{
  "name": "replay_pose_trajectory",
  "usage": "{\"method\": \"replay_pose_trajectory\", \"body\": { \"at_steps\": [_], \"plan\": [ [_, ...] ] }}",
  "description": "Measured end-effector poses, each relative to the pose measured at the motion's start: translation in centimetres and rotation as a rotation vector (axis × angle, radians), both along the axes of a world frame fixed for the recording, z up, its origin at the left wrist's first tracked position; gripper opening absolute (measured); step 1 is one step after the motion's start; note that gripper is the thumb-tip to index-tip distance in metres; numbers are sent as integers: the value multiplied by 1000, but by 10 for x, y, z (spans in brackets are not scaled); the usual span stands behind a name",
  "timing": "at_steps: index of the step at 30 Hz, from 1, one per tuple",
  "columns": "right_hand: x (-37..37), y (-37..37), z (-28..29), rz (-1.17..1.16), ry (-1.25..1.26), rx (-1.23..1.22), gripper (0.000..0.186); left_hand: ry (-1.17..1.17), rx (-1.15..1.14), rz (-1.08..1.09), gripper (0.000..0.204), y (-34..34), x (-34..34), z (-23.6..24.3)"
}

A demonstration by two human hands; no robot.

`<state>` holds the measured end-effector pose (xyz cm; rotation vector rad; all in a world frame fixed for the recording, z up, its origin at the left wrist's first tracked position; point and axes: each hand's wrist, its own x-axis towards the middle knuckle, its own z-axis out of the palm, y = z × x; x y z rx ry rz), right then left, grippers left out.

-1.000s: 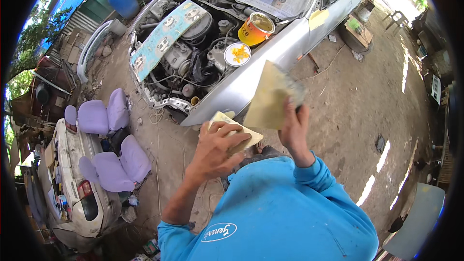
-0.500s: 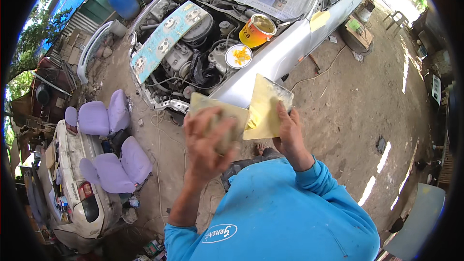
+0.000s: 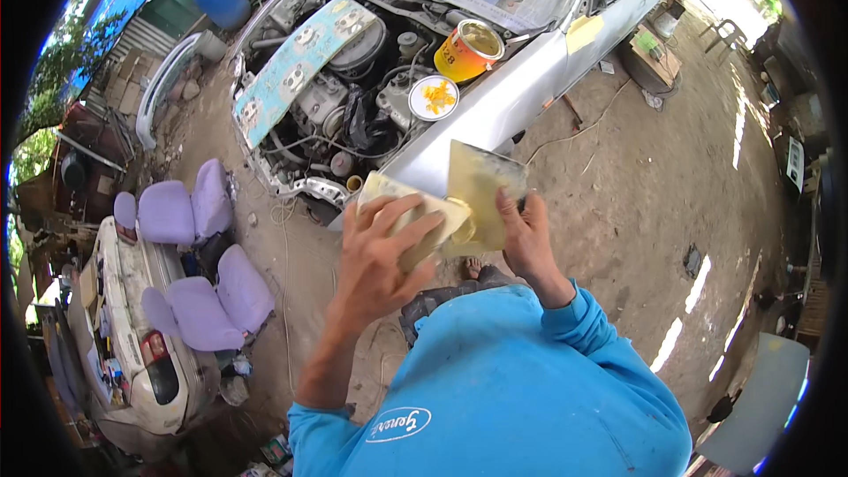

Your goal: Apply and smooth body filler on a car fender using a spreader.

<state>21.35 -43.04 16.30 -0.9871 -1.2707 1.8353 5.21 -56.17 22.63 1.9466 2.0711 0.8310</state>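
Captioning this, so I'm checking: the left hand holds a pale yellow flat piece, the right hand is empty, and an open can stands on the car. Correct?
Not quite: the head view shows the right hand holding another pale yellow flat piece. The left hand and can are as described.

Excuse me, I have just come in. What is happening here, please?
A person in a blue top holds one pale yellow sheet in the left hand and a second sheet in the right hand, with yellow paste where the two seem to meet. Ahead, an open yellow can and a white lid with yellow smears rest at the silver car's engine bay.
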Motion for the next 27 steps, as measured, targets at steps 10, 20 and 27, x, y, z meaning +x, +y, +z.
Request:
{"method": "replay_pose_trajectory", "body": {
  "at_steps": [10, 20, 27],
  "plan": [
    [-6, 2, -5, -130, 12, 274, 34, -53, -222, -58, 45, -3, 10, -7],
    [-13, -8, -7, -242, 370, -204, 32, -1488, 88, 27, 53, -6, 33, -67],
    [-7, -5, -9, -89, 324, -335, 31, 168, 150, 85, 43, -3, 18, 6]
  ]
}}
